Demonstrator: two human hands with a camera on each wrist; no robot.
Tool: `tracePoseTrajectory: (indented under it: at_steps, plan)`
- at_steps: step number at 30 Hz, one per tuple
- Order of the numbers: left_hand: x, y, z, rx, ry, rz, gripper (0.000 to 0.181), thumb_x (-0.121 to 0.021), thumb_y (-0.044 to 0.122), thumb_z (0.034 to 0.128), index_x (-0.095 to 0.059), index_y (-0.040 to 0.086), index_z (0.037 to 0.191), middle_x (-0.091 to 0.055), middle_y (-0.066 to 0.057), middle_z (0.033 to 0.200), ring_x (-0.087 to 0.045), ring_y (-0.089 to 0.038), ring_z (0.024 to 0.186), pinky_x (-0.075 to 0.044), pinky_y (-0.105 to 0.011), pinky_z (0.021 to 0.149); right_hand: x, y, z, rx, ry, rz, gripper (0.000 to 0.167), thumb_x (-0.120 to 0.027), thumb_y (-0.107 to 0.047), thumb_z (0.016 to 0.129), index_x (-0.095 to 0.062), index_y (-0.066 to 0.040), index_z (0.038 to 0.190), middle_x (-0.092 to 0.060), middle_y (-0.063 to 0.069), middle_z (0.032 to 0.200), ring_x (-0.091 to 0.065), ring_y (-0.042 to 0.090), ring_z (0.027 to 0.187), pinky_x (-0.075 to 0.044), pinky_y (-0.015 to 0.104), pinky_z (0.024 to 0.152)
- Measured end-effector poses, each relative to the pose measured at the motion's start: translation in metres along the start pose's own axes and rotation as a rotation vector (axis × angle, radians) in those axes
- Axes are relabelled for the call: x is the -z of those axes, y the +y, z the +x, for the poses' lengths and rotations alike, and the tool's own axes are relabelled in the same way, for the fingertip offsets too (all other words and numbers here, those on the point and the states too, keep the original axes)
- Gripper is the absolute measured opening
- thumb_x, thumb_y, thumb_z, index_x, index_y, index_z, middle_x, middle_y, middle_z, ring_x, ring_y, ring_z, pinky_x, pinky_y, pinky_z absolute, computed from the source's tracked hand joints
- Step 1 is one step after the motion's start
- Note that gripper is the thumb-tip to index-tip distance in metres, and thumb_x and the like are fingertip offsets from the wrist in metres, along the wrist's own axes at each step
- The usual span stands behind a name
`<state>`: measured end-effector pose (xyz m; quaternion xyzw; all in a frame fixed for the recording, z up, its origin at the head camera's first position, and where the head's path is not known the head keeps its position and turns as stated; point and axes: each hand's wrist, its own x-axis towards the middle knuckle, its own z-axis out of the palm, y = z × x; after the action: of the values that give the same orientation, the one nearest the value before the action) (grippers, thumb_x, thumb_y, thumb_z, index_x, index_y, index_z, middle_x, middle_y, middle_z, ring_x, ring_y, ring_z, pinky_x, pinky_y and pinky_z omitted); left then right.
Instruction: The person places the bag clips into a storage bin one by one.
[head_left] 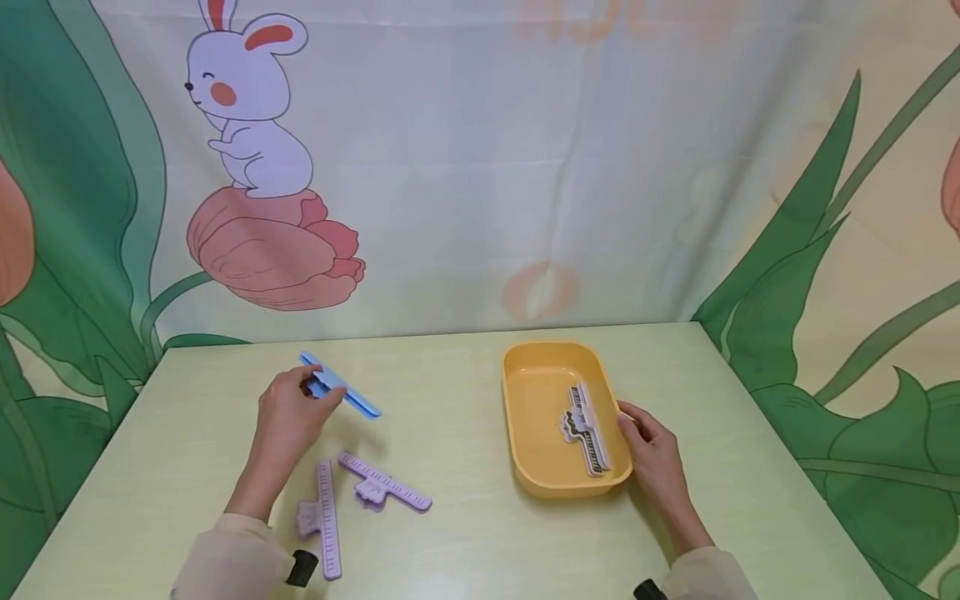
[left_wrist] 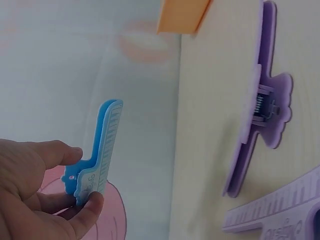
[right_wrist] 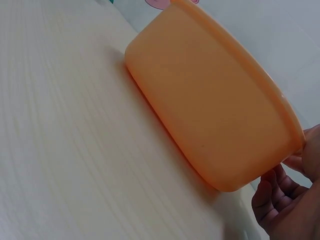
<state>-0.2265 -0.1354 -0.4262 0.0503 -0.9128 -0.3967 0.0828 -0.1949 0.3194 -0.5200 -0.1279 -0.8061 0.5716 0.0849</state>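
My left hand pinches a blue ruler-edged clip above the table's left side. In the left wrist view the thumb and fingers press the handle end of the blue clip. Two purple clips lie below that hand: one purple clip roughly upright in view, the other purple clip slanting to its right. At the right, my right hand grips the side of a yellow tray, thumb at the rim. Inside the tray lies a white clip with black markings; whether it is more than one I cannot tell.
The pale table ends at the back against a hanging cloth printed with a rabbit and plants. A black strap shows at the left sleeve. The tray stands well to the right of the purple clips.
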Motion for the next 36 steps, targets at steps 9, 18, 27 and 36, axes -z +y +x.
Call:
tracePoseTrajectory:
  at_steps: [9, 18, 27, 36]
  plan:
    - [0.016, 0.015, -0.001, -0.043, 0.006, -0.005, 0.056, -0.071, 0.019, 0.0975, -0.054, -0.013, 0.140, -0.058, -0.028, 0.118, -0.062, -0.037, 0.102, -0.055, -0.040, 0.078, -0.002, 0.000, 0.001, 0.003, 0.000, 0.005, 0.041, -0.055, -0.031, 0.109, -0.061, -0.009, 0.143, -0.059, 0.016, 0.108, -0.054, 0.018, 0.089, -0.049, 0.018, 0.066]
    - [0.031, 0.035, -0.004, -0.055, 0.008, 0.002, 0.057, -0.071, 0.019, 0.0979, -0.052, -0.012, 0.142, -0.058, -0.027, 0.120, -0.061, -0.037, 0.103, -0.057, -0.040, 0.079, -0.002, 0.000, 0.000, 0.006, -0.002, 0.002, 0.042, -0.055, -0.031, 0.109, -0.060, -0.009, 0.144, -0.060, 0.017, 0.112, -0.054, 0.022, 0.092, -0.049, 0.017, 0.068]
    - [0.047, 0.045, -0.006, -0.086, 0.037, 0.024, 0.057, -0.073, 0.019, 0.0972, -0.053, -0.011, 0.142, -0.057, -0.027, 0.119, -0.061, -0.038, 0.103, -0.057, -0.041, 0.078, -0.002, 0.000, 0.000, 0.009, 0.001, 0.005, 0.041, -0.055, -0.030, 0.109, -0.061, -0.009, 0.144, -0.061, 0.018, 0.113, -0.054, 0.022, 0.092, -0.050, 0.017, 0.068]
    - [0.066, 0.055, -0.010, -0.134, 0.048, 0.036, 0.059, -0.073, 0.019, 0.0971, -0.052, -0.011, 0.143, -0.056, -0.028, 0.121, -0.063, -0.040, 0.104, -0.059, -0.048, 0.080, -0.001, 0.001, 0.000, 0.007, -0.003, 0.003, 0.042, -0.055, -0.031, 0.109, -0.060, -0.009, 0.144, -0.061, 0.019, 0.114, -0.054, 0.023, 0.095, -0.049, 0.017, 0.069]
